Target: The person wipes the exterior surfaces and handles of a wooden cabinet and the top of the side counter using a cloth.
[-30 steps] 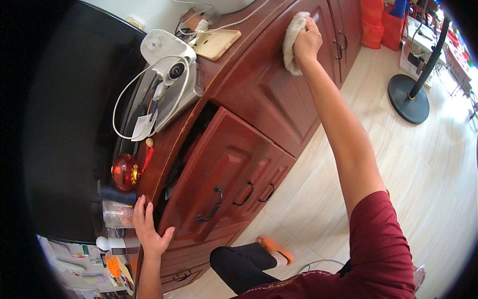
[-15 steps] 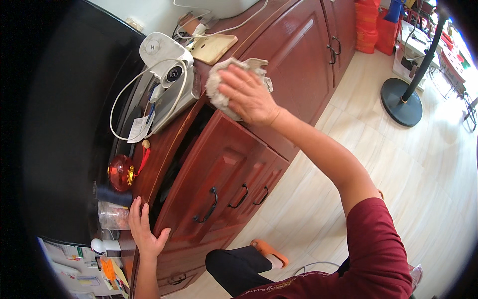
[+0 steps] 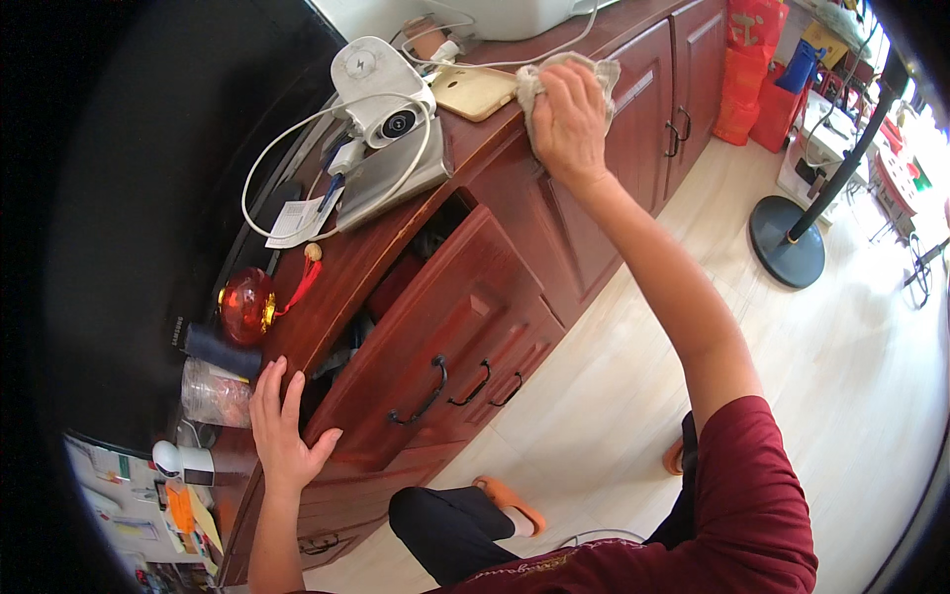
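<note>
Two hands: right hand (image 3: 569, 124) grasps one cloth (image 3: 554, 84); left hand (image 3: 285, 428) lies flat, released, on one cabinet (image 3: 515, 178).

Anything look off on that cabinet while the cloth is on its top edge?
Yes: the top drawer stands pulled open under the countertop, its contents exposed, while the doors further along are shut. A white cable loops loosely around the small white camera. The right hand presses the cloth; the left hand rests flat on the countertop.

A long reddish-brown wooden cabinet (image 3: 554, 213) with one drawer pulled open carries a white camera-like device (image 3: 381, 94) wound with white cable, with a tan flat case (image 3: 473, 91) just to that device's right, a paper tag (image 3: 294, 220) below it, and a red round ornament (image 3: 245, 305) farther down.
</note>
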Demonstrator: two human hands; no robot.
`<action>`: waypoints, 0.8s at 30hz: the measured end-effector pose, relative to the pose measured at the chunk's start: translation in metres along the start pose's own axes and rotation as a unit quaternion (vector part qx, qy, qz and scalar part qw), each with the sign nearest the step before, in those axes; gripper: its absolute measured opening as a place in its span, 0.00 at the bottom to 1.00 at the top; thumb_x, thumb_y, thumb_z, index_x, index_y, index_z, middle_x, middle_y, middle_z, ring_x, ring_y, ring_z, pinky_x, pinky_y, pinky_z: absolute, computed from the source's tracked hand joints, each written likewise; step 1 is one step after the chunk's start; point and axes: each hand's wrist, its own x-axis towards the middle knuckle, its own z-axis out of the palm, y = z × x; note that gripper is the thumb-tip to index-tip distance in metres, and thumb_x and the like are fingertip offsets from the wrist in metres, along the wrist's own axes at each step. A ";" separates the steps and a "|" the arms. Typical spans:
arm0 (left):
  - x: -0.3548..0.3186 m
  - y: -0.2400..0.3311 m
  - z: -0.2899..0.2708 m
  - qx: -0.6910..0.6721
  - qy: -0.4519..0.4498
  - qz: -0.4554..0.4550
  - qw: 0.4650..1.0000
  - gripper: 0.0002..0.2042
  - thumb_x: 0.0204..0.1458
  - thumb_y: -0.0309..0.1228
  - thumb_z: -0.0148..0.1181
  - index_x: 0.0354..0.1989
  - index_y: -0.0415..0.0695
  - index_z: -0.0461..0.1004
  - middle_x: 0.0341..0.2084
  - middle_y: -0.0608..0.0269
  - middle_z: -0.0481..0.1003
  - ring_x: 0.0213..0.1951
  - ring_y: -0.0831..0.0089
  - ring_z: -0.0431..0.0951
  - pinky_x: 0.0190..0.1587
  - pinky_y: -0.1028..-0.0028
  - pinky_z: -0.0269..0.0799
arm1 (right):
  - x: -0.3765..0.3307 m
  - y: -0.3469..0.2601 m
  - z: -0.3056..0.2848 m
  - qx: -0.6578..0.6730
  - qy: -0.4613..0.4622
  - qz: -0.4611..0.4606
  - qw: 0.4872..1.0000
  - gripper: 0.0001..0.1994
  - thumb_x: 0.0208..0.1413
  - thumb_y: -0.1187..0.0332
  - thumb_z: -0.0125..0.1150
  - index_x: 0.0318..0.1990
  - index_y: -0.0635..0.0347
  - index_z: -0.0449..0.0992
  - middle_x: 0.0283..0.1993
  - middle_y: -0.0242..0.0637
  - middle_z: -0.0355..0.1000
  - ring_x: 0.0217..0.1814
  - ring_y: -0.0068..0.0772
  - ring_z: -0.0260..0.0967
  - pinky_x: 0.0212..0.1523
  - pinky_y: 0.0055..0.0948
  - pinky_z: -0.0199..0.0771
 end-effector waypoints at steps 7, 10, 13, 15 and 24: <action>0.001 0.002 -0.002 -0.008 0.006 -0.003 1.000 0.36 0.38 0.45 0.62 0.59 0.47 0.58 0.59 0.52 0.57 0.58 0.49 0.57 0.57 0.55 0.53 | 0.002 -0.059 -0.007 0.069 -0.068 -0.031 0.995 0.08 0.48 0.68 0.50 0.35 0.60 0.70 0.40 0.39 0.66 0.50 0.38 0.60 0.55 0.41 0.52; 0.000 0.001 -0.002 -0.002 -0.004 -0.001 1.000 0.35 0.41 0.44 0.58 0.59 0.45 0.58 0.60 0.52 0.56 0.60 0.50 0.55 0.59 0.56 0.50 | 0.002 -0.066 -0.009 0.113 -0.067 -0.063 0.989 0.07 0.48 0.66 0.52 0.32 0.58 0.71 0.37 0.33 0.69 0.45 0.35 0.63 0.52 0.37 0.55; -0.003 0.002 0.000 -0.007 0.001 -0.006 1.000 0.37 0.39 0.47 0.61 0.59 0.47 0.58 0.60 0.52 0.56 0.59 0.49 0.57 0.57 0.55 0.52 | 0.008 -0.049 -0.009 0.122 -0.086 -0.099 0.984 0.09 0.50 0.63 0.51 0.28 0.58 0.72 0.35 0.33 0.70 0.42 0.35 0.65 0.48 0.35 0.60; -0.002 0.002 0.000 -0.011 0.001 -0.003 1.000 0.36 0.40 0.47 0.61 0.59 0.47 0.58 0.60 0.52 0.56 0.59 0.49 0.57 0.57 0.55 0.52 | 0.014 -0.022 -0.004 0.088 -0.087 -0.076 0.989 0.09 0.50 0.63 0.49 0.27 0.58 0.72 0.35 0.35 0.70 0.42 0.37 0.65 0.48 0.36 0.61; 0.001 0.000 -0.003 -0.018 -0.008 -0.002 1.000 0.36 0.42 0.50 0.58 0.60 0.48 0.58 0.60 0.52 0.56 0.59 0.49 0.56 0.57 0.55 0.51 | 0.070 0.090 0.000 -0.118 -0.234 0.074 0.962 0.19 0.53 0.60 0.37 0.41 0.58 0.74 0.49 0.40 0.70 0.57 0.39 0.61 0.57 0.42 0.57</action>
